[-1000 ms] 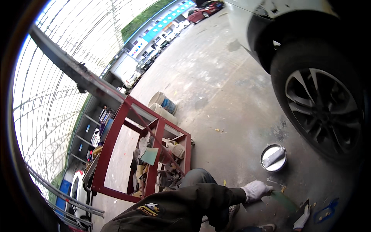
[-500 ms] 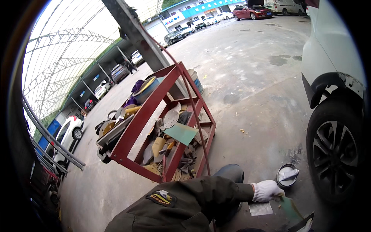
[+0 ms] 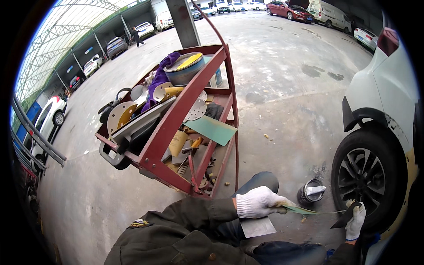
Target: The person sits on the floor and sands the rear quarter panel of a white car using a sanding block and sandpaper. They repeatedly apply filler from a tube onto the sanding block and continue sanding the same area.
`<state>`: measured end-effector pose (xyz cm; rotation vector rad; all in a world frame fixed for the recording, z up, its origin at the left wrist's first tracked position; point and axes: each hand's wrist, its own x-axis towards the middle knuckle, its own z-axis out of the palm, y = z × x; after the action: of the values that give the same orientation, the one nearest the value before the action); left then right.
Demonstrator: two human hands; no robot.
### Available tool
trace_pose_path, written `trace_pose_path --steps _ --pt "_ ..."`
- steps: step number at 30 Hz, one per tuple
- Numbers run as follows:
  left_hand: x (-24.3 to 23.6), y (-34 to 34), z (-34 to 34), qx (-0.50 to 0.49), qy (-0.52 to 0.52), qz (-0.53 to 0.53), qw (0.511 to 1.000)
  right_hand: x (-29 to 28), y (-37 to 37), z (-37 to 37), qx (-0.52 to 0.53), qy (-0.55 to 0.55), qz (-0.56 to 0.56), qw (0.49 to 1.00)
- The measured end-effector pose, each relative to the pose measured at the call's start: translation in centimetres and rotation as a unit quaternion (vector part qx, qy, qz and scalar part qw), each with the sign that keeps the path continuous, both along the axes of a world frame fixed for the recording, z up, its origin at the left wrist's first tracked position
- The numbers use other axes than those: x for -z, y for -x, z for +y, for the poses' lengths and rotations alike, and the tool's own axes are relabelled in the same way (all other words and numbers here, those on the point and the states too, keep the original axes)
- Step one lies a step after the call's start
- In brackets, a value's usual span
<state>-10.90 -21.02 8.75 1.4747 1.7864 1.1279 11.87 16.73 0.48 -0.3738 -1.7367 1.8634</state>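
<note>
Concrete floor point(image 3: 291, 101) of an open-sided workshop, beneath a translucent roof point(image 3: 75, 35) at 10 o'clock. Farther off, a red car point(image 3: 289, 13) at 1 o'clock, a white van point(image 3: 329, 13) between 1 and 2, and a white car point(image 3: 46, 117) at 9. Pinching one end of a thin green sheet point(image 3: 304, 210) with the left hand point(image 3: 260, 202), in a white knitted glove at 5 o'clock, thumb against fingers. Clasping a dark flat piece point(image 3: 341, 221) with the right hand point(image 3: 355, 221), also gloved, at 4 o'clock; cannot tell whether gripping the sheet's far end too. Between both hands, the green sheet, seen nearly edge-on and slightly bowed. Just beyond it, at 4 o'clock, a dark round tin point(image 3: 304, 194) with a pale flat piece point(image 3: 315, 190) across its top. Near the left hand, toward 5 o'clock, a pale rectangular sheet point(image 3: 258, 227). Beyond the tin, between 3 and 4, a tyre point(image 3: 342, 172) on an alloy wheel point(image 3: 360, 174), under a white car body point(image 3: 375, 97). Toward 9 o'clock, a red metal trolley point(image 3: 176, 141) bearing sanding discs point(image 3: 119, 118), a purple cloth point(image 3: 161, 75) and a large tin point(image 3: 183, 75).
</note>
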Motion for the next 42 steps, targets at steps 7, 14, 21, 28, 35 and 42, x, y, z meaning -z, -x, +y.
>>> trace_pose_path --steps 7,14,21,28,35,42 --pt "-0.3 1.1 -5.3 -0.030 -0.062 -0.009 0.998 -3.1 2.5 -3.4 -0.067 -0.007 -0.045 0.997" --pt "0.0 1.1 -6.3 -0.078 -0.012 -0.081 0.994 -3.8 4.2 -3.5 -0.016 0.015 -0.050 0.998" --pt "1.0 1.4 -4.9 -0.054 0.025 -0.135 0.989 -6.1 1.5 -6.3 0.029 0.020 -0.039 0.999" --pt "3.7 1.0 -2.6 -0.007 0.030 -0.183 0.983 -7.0 -0.4 -9.0 -0.021 0.122 -0.090 0.988" --pt "4.3 -2.1 1.0 -0.019 0.029 0.079 0.996 -7.0 1.9 -14.9 -0.128 0.209 -0.033 0.969" --pt "10.4 -2.1 3.0 -0.044 -0.091 0.184 0.978 -7.2 7.6 -22.9 -0.192 0.214 0.009 0.958"
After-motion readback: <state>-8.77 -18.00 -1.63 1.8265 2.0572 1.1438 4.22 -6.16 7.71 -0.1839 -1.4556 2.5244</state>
